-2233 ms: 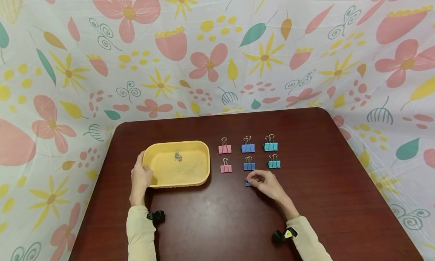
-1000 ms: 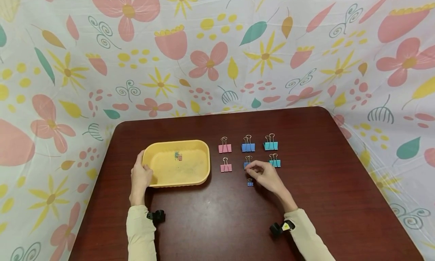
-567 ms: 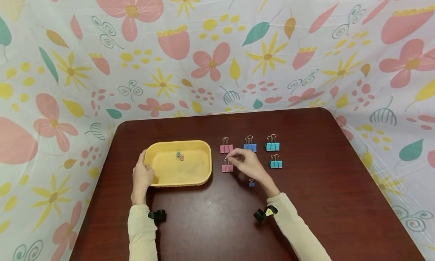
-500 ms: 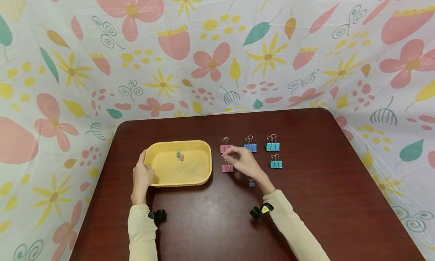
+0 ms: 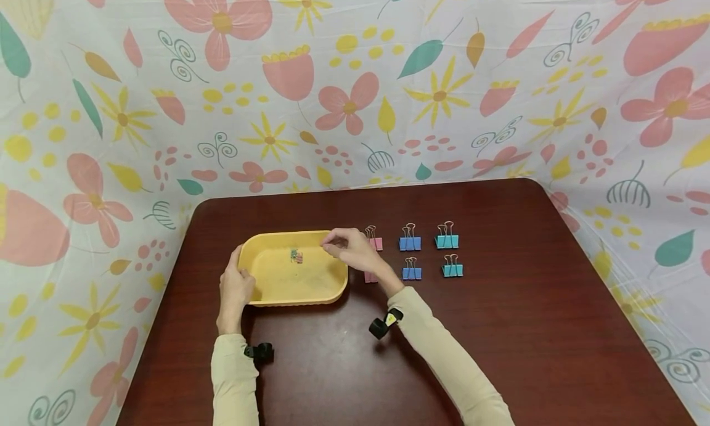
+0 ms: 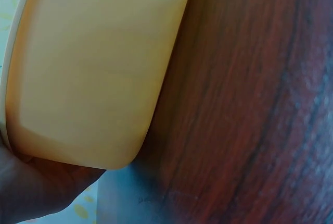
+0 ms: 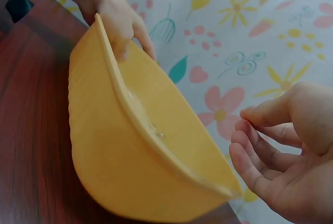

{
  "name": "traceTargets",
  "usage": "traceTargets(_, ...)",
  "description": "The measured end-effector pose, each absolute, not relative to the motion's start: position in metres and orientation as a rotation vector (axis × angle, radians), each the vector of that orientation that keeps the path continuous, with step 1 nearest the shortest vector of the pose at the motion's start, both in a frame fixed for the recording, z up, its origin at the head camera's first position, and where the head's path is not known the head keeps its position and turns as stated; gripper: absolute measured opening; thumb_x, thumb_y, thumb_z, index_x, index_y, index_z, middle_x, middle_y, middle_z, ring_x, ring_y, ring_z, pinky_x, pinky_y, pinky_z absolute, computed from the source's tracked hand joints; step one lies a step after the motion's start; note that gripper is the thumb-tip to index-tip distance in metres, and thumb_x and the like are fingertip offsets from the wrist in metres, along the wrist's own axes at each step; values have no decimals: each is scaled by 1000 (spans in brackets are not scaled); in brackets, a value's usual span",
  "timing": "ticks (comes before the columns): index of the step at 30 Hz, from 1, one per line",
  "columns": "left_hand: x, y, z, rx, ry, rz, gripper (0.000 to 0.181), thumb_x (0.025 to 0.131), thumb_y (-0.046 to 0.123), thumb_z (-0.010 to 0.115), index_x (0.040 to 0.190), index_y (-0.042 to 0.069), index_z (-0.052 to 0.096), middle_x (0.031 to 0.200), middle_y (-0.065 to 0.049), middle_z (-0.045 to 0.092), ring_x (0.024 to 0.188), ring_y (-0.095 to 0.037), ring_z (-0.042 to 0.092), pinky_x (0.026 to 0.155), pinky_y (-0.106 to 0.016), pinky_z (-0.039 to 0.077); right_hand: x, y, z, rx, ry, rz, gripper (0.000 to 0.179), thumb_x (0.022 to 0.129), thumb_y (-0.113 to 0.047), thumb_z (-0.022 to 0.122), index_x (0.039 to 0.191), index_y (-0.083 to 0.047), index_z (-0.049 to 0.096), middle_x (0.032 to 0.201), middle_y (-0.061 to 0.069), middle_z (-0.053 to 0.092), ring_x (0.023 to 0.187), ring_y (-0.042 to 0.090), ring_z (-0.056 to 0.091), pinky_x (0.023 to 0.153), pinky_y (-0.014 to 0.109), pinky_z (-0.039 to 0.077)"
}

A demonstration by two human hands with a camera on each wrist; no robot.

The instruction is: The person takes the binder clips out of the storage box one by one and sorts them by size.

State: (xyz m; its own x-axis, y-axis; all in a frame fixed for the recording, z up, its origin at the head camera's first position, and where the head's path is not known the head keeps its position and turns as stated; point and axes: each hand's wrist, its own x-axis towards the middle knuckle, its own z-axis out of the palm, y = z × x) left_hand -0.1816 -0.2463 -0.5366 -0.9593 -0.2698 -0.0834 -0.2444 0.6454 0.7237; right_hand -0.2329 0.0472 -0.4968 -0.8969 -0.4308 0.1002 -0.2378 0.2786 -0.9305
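Note:
My left hand (image 5: 235, 285) grips the left end of a yellow plastic tray (image 5: 288, 285), thumb over the rim. Small teal and pink binder clips (image 5: 296, 256) lie together inside it. Over the tray's right rim hovers my right hand (image 5: 352, 249), loosely bent, the thumb close to the fingers; the right wrist view shows nothing held. Right of the tray stand binder clips in columns: pink (image 5: 378, 243), blue (image 5: 410, 244) and teal (image 5: 447, 241) at the back, smaller blue (image 5: 412, 273) and teal (image 5: 452, 270) in front. A front pink clip (image 5: 370, 278) is mostly hidden by the right hand.
Everything rests on a dark reddish-brown table (image 5: 327, 364) with rounded back corners. A floral cloth (image 5: 344, 155) hangs behind it and at both sides. Each wrist wears a black camera, one left (image 5: 261, 353) and one right (image 5: 383, 324).
My right hand let go of a tiny blue binder clip in front of the blue column, then moved left to the tray. The sleeve now hides that clip. The left hand keeps its hold.

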Motion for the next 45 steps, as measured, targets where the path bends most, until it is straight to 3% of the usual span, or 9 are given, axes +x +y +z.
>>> traceTargets(6,-182,-248,-537,448,-2812,-1250,62,99,2,34,160,17,30,147,-31,49,104,-44,58,88,-55,46,-238,24,-497,-629,2364,-1611,18,95,-12,67,108,-1,74,100,12,76,90,29,72,76,23,54)
traceTargets(15,-183,-247,-538,442,-2808,-1240,61,100,4,35,160,17,31,144,-31,52,94,-40,59,83,-50,46,-243,-1,-500,-642,2331,-1554,24,95,-10,65,112,4,73,103,20,75,85,22,68,73,20,50)
traceTargets(20,-183,-247,-539,446,-2809,-1248,61,101,4,35,160,18,31,143,-31,53,91,-40,59,80,-49,47,-247,-10,-505,-621,2227,-1595,26,97,-7,62,116,10,69,105,29,72,93,41,71,67,18,47)
traceTargets(23,-184,-247,-538,452,-2806,-1258,61,101,4,35,160,19,31,145,-30,51,94,-40,58,82,-50,46,-250,-15,-509,-585,2205,-1590,28,97,-6,60,119,9,68,107,29,72,96,45,71,64,19,46)
traceTargets(29,-185,-247,-539,454,-2805,-1252,60,101,4,35,160,18,32,144,-30,52,96,-41,59,84,-51,47,-253,-24,-518,-541,2255,-1509,30,98,-9,59,123,3,69,110,22,74,94,37,73,59,19,45)
traceTargets(32,-183,-245,-539,443,-2817,-1247,60,101,5,35,160,17,31,141,-31,54,88,-39,60,78,-48,47,-252,-26,-523,-530,2297,-1452,29,99,-9,59,124,0,70,108,19,76,73,25,72,51,19,41)
traceTargets(37,-182,-244,-539,429,-2812,-1238,59,101,5,36,159,17,33,136,-31,57,82,-37,60,74,-46,46,-249,-27,-529,-559,2344,-1361,27,100,-9,59,123,-2,72,114,14,75,45,6,46,47,19,38)
traceTargets(39,-182,-245,-539,424,-2802,-1238,60,101,5,36,159,17,33,138,-30,56,84,-38,60,76,-47,46,-249,-28,-531,-569,2355,-1359,25,98,-8,61,119,-2,74,113,13,75,48,5,49,49,19,40)
traceTargets(45,-182,-247,-539,431,-2789,-1250,60,101,4,36,159,18,33,144,-29,53,92,-40,61,80,-48,47,-249,-31,-535,-650,2423,-1294,14,92,-4,69,104,-2,77,103,8,78,80,7,67,69,16,49)
